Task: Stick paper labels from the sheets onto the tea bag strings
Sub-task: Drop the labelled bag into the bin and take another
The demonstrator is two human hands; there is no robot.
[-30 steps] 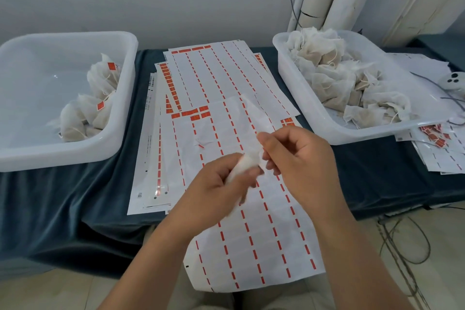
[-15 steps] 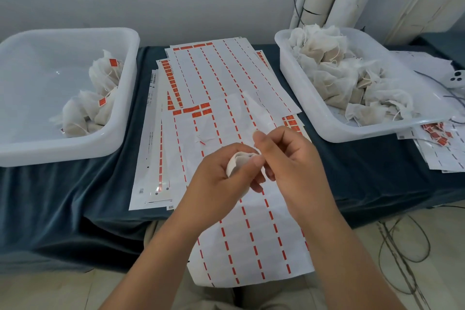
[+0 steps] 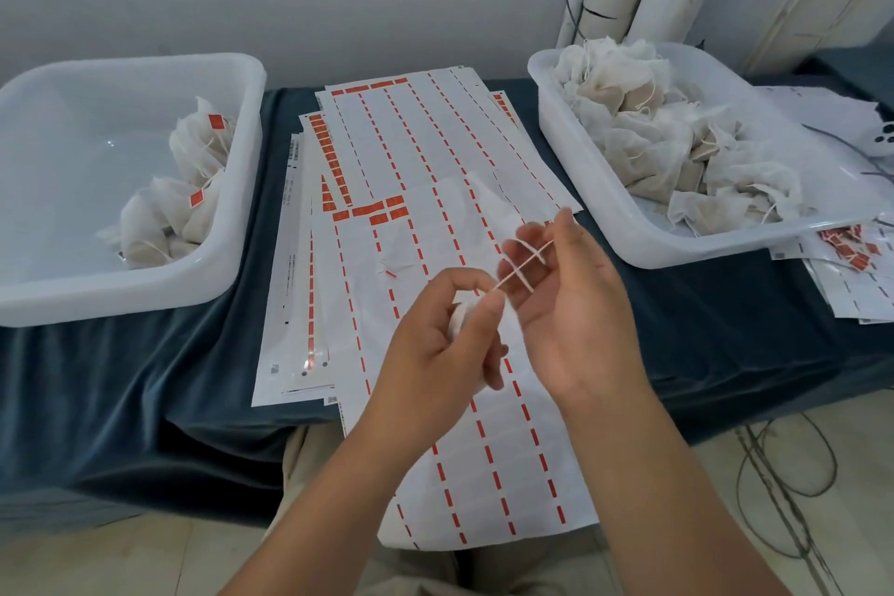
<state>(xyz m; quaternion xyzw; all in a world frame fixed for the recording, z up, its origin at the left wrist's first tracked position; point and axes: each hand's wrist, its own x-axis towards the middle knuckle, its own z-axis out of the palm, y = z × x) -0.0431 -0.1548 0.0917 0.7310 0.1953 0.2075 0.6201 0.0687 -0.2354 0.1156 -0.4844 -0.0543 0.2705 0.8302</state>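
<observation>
My left hand grips a white tea bag, mostly hidden inside its curled fingers, above the label sheets. A thin string runs taut from the bag up and right to my right hand, which pinches the string's far end between thumb and fingertips. Under both hands lies a long label sheet with red dashed columns; a few red labels remain near its top. More sheets are stacked behind it.
A white bin at left holds a few labelled tea bags. A white bin at right holds several unlabelled tea bags. Loose sheets with red labels lie at far right. Cables trail on the floor.
My right hand has moved up and right away from my left, drawing the string out taut from the tea bag. The left hand keeps its grip on the bag.
</observation>
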